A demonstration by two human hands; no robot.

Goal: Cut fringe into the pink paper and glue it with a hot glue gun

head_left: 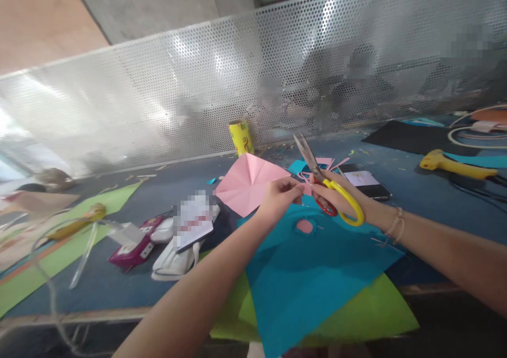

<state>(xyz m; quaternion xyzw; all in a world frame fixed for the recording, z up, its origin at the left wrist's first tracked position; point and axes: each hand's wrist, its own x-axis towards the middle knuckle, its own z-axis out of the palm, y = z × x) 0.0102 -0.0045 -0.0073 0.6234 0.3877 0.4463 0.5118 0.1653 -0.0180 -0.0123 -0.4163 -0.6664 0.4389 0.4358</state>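
Green sheet [344, 321]: nearest, reaching past the front edge of the worktop [407, 205], under the blue sheet [312, 279].
Blue sheet: spread beneath both hands, likely as a base that catches trimmings; a pink round [304, 226] sits on it.
Left hand [280, 193]: grip pinched together on a small pink piece [307, 189], apparently steadying it.
Right hand [336, 194]: fingertips meeting the same piece, grip also clamped around scissors [320, 172].
Scissors: blades slightly parted and pointing away, probably tucked so the fingertips work freely.
Creased pink sheet [253, 184]: just beyond the left hand, seemingly set aside within reach.
Phone [366, 181]: beyond the right hand, beside paper scraps [300, 166].
Yellow tube [241, 138]: upright near the perforated panel [138, 110], presumably out of the way.
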